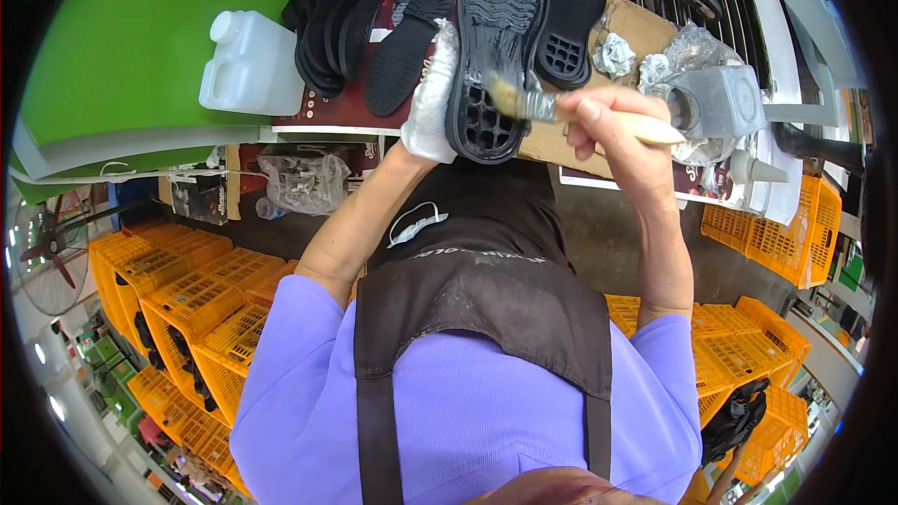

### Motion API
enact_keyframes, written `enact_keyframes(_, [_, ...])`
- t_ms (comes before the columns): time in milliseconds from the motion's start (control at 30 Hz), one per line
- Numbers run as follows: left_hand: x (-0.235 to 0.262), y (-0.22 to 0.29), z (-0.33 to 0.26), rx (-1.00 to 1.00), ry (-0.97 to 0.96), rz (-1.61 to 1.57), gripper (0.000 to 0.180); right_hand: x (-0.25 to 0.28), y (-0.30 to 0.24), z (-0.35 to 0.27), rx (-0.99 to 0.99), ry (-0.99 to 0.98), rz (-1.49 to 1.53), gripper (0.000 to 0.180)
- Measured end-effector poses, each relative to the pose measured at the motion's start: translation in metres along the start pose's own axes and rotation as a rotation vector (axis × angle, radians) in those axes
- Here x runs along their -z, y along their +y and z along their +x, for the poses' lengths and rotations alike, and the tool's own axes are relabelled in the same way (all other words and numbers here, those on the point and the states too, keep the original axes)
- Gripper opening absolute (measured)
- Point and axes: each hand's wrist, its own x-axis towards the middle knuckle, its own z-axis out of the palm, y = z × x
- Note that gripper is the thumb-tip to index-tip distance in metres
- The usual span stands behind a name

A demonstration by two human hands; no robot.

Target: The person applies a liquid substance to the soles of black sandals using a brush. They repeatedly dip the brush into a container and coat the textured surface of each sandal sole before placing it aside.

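Observation:
My left hand (433,103), in a white glove, grips the left edge of a black shoe sole (505,33). The sole's inner face is up; its ridged half looks wet and shiny, and open square cells lie at the near end. My bare right hand (617,126) is closed round the pale wooden handle of a paintbrush (552,107). The brush's bristles touch the sole just above the cells. Left of my gloved hand lies a flat black outsole (402,61), tread up. Another black sole with square cells (569,28) rests just right of the held one.
Several black soles (341,28) stand in a row beside a white plastic jug (253,64). At right are crumpled white wads (614,54), a clear plastic container (716,101) and a nozzle-tipped bottle (756,169). Orange crates (201,290) stack behind me on both sides.

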Motion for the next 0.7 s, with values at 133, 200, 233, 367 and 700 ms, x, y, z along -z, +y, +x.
enact_keyframes(133, [0.005, 0.002, 0.003, -0.022, 0.028, 0.094, 0.068, 0.002, -0.016, -0.005, -0.131, -0.184, -0.049, 0.022])
enact_keyframes(200, [0.009, 0.003, 0.005, 0.021, -0.021, 0.114, 0.067, 0.006, -0.019, 0.001, -0.143, -0.266, -0.065, 0.022])
enact_keyframes(233, [0.012, 0.002, 0.006, 0.043, -0.023, 0.126, 0.068, 0.012, -0.02, 0.005, -0.097, -0.336, -0.119, 0.02])
enact_keyframes(367, [0.0, 0.002, 0.002, 0.063, 0.134, 0.153, 0.066, 0.019, -0.028, 0.017, 0.231, -0.344, -0.416, 0.015])
enact_keyframes(700, [-0.003, -0.006, -0.001, 0.199, 0.026, -0.022, 0.071, 0.018, -0.009, 0.017, -0.056, -0.359, -0.063, 0.019])
